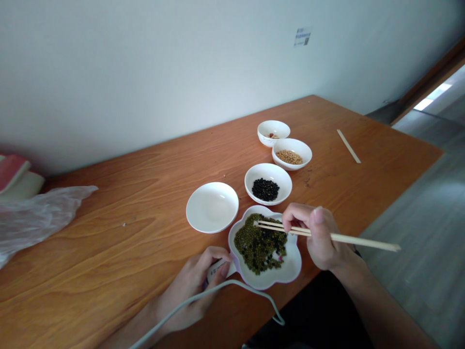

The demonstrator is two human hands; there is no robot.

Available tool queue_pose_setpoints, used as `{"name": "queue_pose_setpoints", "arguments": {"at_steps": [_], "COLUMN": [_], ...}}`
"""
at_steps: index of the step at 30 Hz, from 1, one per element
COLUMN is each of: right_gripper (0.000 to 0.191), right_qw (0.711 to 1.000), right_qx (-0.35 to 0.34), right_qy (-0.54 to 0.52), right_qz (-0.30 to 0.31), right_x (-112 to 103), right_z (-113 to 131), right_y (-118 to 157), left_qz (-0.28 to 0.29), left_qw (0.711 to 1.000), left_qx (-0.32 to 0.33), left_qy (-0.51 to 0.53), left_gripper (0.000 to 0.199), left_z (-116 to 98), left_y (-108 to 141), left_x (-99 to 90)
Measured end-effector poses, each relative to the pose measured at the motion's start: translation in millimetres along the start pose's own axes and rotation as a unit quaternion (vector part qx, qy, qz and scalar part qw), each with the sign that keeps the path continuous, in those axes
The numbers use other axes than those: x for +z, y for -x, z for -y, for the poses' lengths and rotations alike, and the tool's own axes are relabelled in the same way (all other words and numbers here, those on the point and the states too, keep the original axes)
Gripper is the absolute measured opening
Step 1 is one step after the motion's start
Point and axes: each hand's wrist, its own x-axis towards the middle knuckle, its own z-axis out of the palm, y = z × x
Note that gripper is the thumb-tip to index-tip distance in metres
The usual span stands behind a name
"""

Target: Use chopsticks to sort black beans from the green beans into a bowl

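My right hand [321, 235] is closed round a pair of wooden chopsticks [348, 239]. Their tips dip among green beans mixed with black beans [258, 245] in a white, flower-shaped dish [290, 271] with a pale purple rim. On the dish's left side, my left hand [203, 278] grips its short handle [231, 269]. An empty white bowl [212, 208] stands just beyond the dish to the left. Behind the dish is a white bowl [250, 177] holding black beans [266, 189]. Whether the chopsticks pinch a bean cannot be made out.
Farther back are a bowl of yellow beans [289, 156] and a bowl with a few reddish bits [273, 135]. A lone chopstick [348, 146] lies to the right. Crumpled clear plastic [43, 213] sits at left. A pale cable [189, 299] crosses before my left hand.
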Motion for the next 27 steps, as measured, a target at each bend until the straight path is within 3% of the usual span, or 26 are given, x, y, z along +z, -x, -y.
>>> {"name": "queue_pose_setpoints", "arguments": {"at_steps": [27], "right_gripper": [0.067], "right_qw": [0.999], "right_qx": [-0.002], "right_qy": [0.038], "right_qz": [0.002], "right_x": [-3.9], "right_z": [13.1], "right_y": [-2.2], "left_qz": [-0.001], "left_qw": [1.0], "left_qx": [0.01], "left_qy": [0.002], "left_gripper": [0.016], "left_z": [5.2], "left_y": [1.6], "left_x": [1.8]}}
